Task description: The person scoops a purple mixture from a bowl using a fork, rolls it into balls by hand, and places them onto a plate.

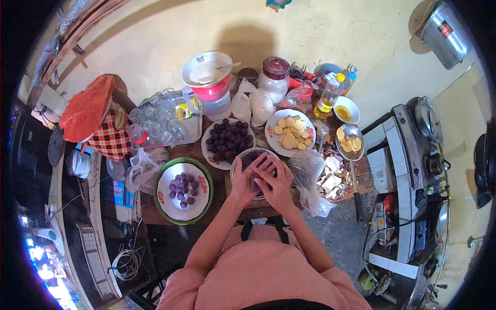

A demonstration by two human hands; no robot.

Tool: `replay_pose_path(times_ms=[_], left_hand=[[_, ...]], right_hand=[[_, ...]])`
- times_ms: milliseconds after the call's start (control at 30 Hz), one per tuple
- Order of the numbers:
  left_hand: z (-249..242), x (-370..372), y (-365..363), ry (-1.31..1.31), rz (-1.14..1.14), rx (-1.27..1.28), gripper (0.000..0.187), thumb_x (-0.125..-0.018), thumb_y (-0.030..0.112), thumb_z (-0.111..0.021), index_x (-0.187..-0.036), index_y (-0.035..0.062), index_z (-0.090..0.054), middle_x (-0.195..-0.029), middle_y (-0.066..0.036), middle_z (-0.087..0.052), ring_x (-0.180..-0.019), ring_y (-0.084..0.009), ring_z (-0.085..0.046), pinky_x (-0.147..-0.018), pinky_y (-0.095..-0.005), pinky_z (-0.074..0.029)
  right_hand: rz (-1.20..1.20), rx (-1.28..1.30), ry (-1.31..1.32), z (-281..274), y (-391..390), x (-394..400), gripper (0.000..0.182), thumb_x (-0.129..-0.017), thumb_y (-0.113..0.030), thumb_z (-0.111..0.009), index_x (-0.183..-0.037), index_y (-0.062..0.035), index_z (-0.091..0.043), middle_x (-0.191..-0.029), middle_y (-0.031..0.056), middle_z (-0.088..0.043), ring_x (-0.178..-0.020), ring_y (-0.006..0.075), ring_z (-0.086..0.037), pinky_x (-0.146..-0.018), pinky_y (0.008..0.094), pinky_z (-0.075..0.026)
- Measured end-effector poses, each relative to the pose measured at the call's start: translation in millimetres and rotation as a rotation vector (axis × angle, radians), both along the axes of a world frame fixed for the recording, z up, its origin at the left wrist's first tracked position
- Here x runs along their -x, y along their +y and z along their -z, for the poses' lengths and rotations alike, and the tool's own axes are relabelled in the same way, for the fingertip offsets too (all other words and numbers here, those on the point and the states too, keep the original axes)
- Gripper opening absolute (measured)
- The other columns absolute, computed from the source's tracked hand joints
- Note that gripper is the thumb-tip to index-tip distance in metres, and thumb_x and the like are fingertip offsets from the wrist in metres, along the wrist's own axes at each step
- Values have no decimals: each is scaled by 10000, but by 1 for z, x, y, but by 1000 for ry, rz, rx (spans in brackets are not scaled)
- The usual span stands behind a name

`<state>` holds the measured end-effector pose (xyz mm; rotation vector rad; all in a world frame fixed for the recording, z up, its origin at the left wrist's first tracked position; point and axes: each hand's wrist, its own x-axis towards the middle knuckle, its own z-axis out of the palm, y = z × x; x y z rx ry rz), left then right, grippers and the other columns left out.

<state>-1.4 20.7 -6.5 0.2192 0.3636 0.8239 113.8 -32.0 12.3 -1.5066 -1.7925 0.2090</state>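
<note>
My left hand [245,182] and my right hand [276,181] are pressed together over a clear bowl [247,156] of dark purple dough, with a small piece of dough between the palms. Left of the bowl, a green-rimmed floral plate [184,190] carries several small purple balls. Behind the bowl, a white plate [227,140] is heaped with dark round fruit. A plate of yellow slices [290,133] stands to the right of that.
A tray of glasses [164,120], a stacked water jug [211,88], a red-lidded jar [274,77], an oil bottle [329,95] and plastic bags line the back. A ladle of slices [349,140] and chopped pieces [330,178] lie right. A stove [418,150] stands further right.
</note>
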Motion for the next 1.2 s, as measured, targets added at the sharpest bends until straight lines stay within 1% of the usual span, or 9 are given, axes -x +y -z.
replay_pose_path(times_ms=[133, 333, 533, 667, 867, 967, 1067, 1133, 1200], left_hand=[[-1, -1, 0, -25, 21, -5, 803, -851, 663, -167, -1364, 53, -270, -1381, -145, -322, -1259, -306, -337, -1049, -429, -261], [-5, 3, 1, 61, 29, -13, 792, -851, 663, -194, -1359, 62, -286, -1370, -128, -343, -1245, -293, -357, -1041, -419, -274], [1, 1, 1, 117, -3, 7, 732, -877, 624, -214, -1330, 63, -337, -1326, -102, -399, -1169, -264, -434, -992, -395, -333], [2, -1, -1, 158, -21, 25, 694, -888, 606, -203, -1286, 69, -390, -1319, -107, -409, -1173, -247, -431, -1005, -367, -325], [31, -7, -3, 126, -115, 159, 529, -911, 493, -358, -1178, 56, -489, -1234, -110, -491, -1133, -238, -467, -972, -387, -360], [19, -6, -4, 122, -226, 310, 405, -900, 420, -454, -1072, 66, -547, -1103, -99, -575, -983, -207, -561, -865, -328, -457], [40, 4, 3, 251, -313, 489, 267, -850, 315, -579, -971, 77, -584, -990, -93, -614, -812, -162, -596, -687, -253, -517], [107, 22, 13, -363, -8, 122, 265, -832, 314, -608, -960, 83, -585, -987, -85, -614, -761, -145, -590, -616, -225, -513], [117, 25, 14, -678, 151, -53, 274, -825, 319, -620, -970, 87, -587, -977, -71, -617, -753, -135, -589, -590, -209, -510]], right_hand=[[-29, 28, -67, -1, 6, -1, 268, -755, -315, -641, -1000, -214, -676, -1356, 75, -368, -1224, 317, -322, -959, 481, -223], [-58, 74, -50, -3, 8, -2, 308, -722, -316, -677, -1014, -217, -676, -1349, 98, -366, -1247, 325, -296, -1011, 451, -210], [-52, 104, 273, 9, 13, 2, 268, -698, -345, -700, -875, -145, -689, -1321, 78, -414, -1236, 314, -317, -1009, 446, -229], [36, 102, 209, 12, 12, 8, 243, -688, -320, -703, -835, -128, -679, -1272, 66, -461, -1196, 302, -369, -982, 425, -274], [111, -5, 171, 8, 10, 21, 156, -697, -236, -694, -803, -124, -675, -1119, 57, -540, -1099, 276, -446, -891, 400, -344], [144, -43, 312, 4, 13, 18, 143, -688, -196, -702, -804, -117, -674, -1034, 57, -560, -1008, 252, -478, -852, 372, -365], [272, 28, 325, 3, 14, 2, 153, -703, -146, -697, -850, -109, -680, -962, 56, -562, -892, 215, -492, -818, 339, -384], [261, 98, 231, 12, 14, -9, 143, -741, -180, -670, -874, -127, -682, -978, 52, -558, -934, 223, -492, -801, 348, -375], [254, 163, 138, 19, 13, -14, 152, -773, -194, -643, -908, -133, -680, -1003, 57, -555, -974, 233, -490, -813, 368, -364]])
